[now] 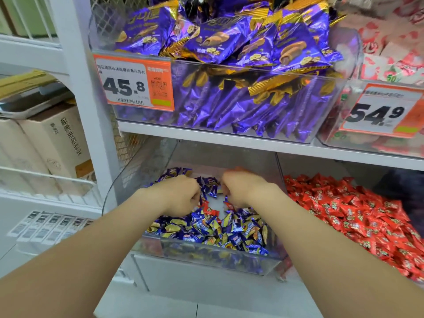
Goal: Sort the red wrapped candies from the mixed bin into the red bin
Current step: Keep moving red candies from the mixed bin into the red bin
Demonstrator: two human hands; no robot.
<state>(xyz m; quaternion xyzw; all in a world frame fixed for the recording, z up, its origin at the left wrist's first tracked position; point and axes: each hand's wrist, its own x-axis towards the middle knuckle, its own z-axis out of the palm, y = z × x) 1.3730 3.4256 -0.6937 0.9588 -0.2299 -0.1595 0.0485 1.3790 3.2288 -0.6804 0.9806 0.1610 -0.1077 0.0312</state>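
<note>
Where both arms reach: the mixed bin (206, 257), a clear tub on the lower shelf; two bare forearms stretch in over its front wall.
Left grip (181, 195): knuckles up, fingers curled down into the candies at the bin's left middle. Whether it has hold of anything cannot be told.
Right grip (243, 189): blurred, fingers bent downward, just beside the left grip and over the candies. I cannot tell whether it pinches one.
Red wrapped candies (210, 211): a few lie in the mixed bin, between and just below the two grips.
Blue candies (206, 228): blue-and-yellow wrappers fill the front of the mixed bin and lie around the red ones.
Red bin (316, 165): just right of the mixed bin on the same shelf, holding a red heap (344, 216) of wrapped sweets.
Upper shelf: a clear tub of purple packets (229, 53) with a price tag (134, 82) reading 45.8. To its right, a second tag (380, 111) reads 54.9.
Far left: cardboard boxes (57, 138) on a white wire rack.
</note>
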